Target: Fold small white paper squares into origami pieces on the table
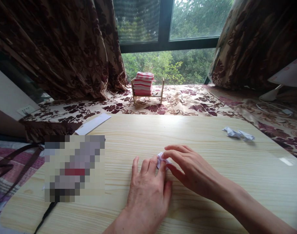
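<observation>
A small folded piece of white paper [160, 160] lies on the table in front of me. My left hand [148, 185] rests palm down with its fingers spread, and its index fingertip presses on the paper's near side. From the right, my right hand [184, 164] reaches in with bent fingers. Its thumb and index finger are at the paper's right edge, gripping it there; the fingers partly cover the paper, so its exact shape is hidden. Farther right, two folded white paper pieces [238, 134] sit side by side near the table's edge.
The pale wooden table [199, 133] has rounded corners. A white paper strip [93, 124] lies at its far left edge. A blurred-out object with a black cord [47, 211] is on the left. Beyond stand a small rack [162, 91] with striped cloths [143, 84] and a lamp [288, 74].
</observation>
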`<act>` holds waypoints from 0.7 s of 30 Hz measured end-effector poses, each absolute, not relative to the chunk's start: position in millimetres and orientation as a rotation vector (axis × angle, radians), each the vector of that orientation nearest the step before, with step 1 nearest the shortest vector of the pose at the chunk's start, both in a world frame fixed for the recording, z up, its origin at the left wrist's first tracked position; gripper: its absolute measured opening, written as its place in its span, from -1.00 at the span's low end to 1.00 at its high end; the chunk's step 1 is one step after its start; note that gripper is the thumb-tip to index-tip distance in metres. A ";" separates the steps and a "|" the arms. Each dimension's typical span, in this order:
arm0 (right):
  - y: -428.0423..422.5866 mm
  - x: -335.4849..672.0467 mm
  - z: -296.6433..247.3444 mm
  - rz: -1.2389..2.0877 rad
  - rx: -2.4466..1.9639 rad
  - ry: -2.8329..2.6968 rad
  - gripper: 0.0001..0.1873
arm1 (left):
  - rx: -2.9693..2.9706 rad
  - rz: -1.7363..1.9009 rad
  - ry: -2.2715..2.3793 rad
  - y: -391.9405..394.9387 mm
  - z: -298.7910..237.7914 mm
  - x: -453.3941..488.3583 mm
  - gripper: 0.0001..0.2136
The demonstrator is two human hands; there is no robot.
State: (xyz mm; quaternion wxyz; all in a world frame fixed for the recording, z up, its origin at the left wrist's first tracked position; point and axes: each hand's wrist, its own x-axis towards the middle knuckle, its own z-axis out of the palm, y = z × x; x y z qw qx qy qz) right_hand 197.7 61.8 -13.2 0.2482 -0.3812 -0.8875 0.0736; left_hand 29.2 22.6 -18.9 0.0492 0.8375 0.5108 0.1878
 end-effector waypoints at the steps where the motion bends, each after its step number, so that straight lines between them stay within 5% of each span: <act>1: 62.0 198.0 -13.7 0.196 -1.042 -2.417 -0.81 | 2.548 0.578 1.554 22.7 -18.9 29.3 -0.68; 21: 64.7 196.9 -14.2 0.256 -0.969 -2.443 -0.75 | 2.614 0.666 1.438 23.0 -19.1 20.6 -0.69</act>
